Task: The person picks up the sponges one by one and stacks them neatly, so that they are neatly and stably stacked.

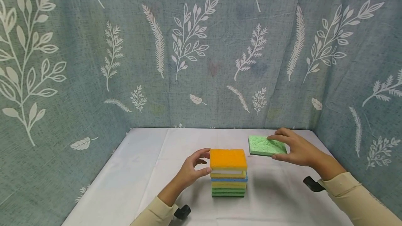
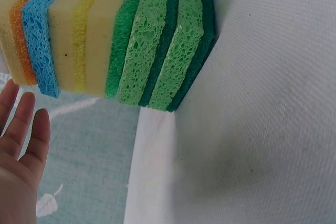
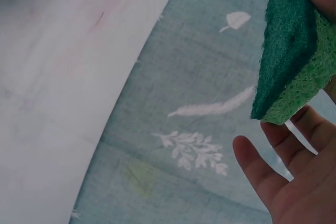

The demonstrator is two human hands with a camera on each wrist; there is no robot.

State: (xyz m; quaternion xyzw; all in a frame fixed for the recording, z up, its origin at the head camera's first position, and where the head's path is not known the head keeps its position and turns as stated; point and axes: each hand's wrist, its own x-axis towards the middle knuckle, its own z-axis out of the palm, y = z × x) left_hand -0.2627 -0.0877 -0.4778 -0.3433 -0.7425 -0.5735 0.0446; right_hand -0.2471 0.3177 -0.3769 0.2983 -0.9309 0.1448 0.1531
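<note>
A stack of several sponges stands on the white table, with an orange-topped sponge uppermost. Blue, yellow and green layers show below it, the green ones at the bottom. My left hand is at the upper left side of the stack, thumb and fingers at the top sponge's edge. To the right of the stack, my right hand pinches a light green sponge between thumb and fingers. The right wrist view shows its dark green scouring side and the fingers at its edge, held off the table.
The white cloth-covered table reaches back to a grey-green curtain with white leaf prints. The same curtain closes in the left and right sides. A black wrist-camera mount sits below the right wrist.
</note>
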